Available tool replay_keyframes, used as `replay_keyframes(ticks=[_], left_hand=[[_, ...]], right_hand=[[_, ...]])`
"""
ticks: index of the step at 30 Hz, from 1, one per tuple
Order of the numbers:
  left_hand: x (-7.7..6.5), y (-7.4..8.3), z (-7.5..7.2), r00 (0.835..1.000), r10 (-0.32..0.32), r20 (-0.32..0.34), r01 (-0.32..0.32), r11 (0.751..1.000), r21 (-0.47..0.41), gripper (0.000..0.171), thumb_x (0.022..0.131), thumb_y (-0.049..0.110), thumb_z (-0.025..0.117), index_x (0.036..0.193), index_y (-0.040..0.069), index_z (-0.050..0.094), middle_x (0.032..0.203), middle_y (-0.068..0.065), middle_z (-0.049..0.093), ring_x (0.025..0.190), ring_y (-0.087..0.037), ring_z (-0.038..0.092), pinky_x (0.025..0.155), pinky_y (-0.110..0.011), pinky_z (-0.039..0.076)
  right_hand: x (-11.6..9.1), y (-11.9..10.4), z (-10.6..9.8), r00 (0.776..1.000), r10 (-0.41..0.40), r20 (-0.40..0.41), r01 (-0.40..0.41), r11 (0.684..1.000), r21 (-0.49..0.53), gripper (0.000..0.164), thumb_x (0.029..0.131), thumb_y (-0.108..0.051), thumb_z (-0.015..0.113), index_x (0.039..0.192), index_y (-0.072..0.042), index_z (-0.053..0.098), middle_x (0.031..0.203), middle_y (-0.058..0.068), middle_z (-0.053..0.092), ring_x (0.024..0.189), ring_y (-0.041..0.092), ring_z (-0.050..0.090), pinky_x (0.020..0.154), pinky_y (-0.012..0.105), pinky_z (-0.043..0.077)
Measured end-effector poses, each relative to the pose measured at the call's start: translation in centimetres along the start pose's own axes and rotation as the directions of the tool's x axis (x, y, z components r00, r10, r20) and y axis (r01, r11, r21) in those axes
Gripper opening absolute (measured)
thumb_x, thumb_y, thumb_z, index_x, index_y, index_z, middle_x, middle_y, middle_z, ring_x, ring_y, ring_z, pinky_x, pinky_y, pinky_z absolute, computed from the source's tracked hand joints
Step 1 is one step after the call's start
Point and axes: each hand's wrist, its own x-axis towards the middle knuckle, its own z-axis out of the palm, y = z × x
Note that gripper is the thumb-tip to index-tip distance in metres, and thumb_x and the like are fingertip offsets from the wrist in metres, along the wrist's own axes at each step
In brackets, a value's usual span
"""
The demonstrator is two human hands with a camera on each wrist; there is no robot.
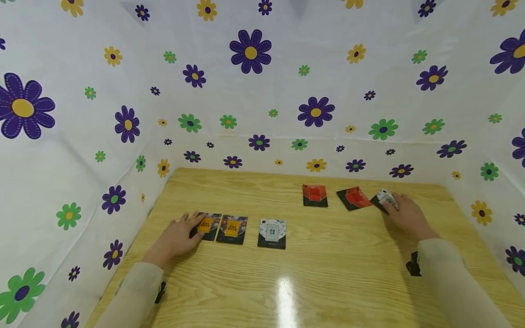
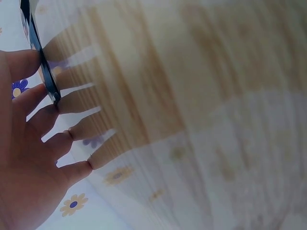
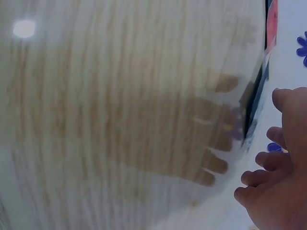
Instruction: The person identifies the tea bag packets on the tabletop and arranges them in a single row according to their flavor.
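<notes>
- Worktop, pale wood grain, carried everything. Left side: first orange packet, second orange packet just beside it, middle white packet a little apart.
- Right side, farther back: squared red packet, slanted red packet, far white packet at the end, its near corner close to the slanted one; touching or not, could not tell.
- Left hand covered part of the first orange packet, thumb across its lower side, fingers near the upper edge. Spread judged suited to steadying it against sliding. Pinched or merely pressed: could not tell.
- Right hand was over the far white packet, fingers loose and parted, thumb to one side. Right wrist view showed a gap at the fingertips, so no grasp seen. Thumb and fingers probably stood apart to straddle its width.
- Left row lay fairly straight, printed faces up, likely so each front could be read; the right trio sat at mixed angles, apparently placed more loosely.
- Looks: all thin, squarish, dark-based. Orange pair had bright central panels; white pair, pale tops over black; red pair, red and black fronts.
</notes>
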Motion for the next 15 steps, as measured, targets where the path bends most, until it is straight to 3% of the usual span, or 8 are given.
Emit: replay_keyframes(ticks=[7, 15], left_hand=[[-0.1, 0.3, -0.3, 1.000, -0.004, 0.011, 0.004, 1.000, -0.011, 0.063, 0.109, 0.033, 0.056, 0.165, 0.011, 0.038, 0.169, -0.022, 0.034, 0.154, -0.056, 0.029, 0.118, -0.081, 0.024], [-0.2, 0.3, -0.4, 1.000, -0.017, 0.014, 0.017, 1.000, -0.016, 0.063, 0.109, 0.033, 0.056, 0.165, 0.012, 0.038, 0.170, -0.021, 0.033, 0.155, -0.055, 0.028, 0.119, -0.080, 0.023]], right_hand=[[-0.5, 2.1, 0.1, 0.999, 0.047, 0.018, -0.047, 0.998, -0.029, 0.075, 0.114, -0.037, 0.033, 0.148, 0.029, 0.029, 0.143, 0.056, 0.033, 0.127, 0.073, 0.039, 0.109, 0.078, 0.036], [-0.8, 1.9, -0.1, 0.998, 0.053, 0.032, -0.052, 0.998, -0.038, 0.074, 0.114, -0.037, 0.031, 0.148, 0.029, 0.028, 0.146, 0.054, 0.032, 0.126, 0.075, 0.037, 0.110, 0.079, 0.034]])
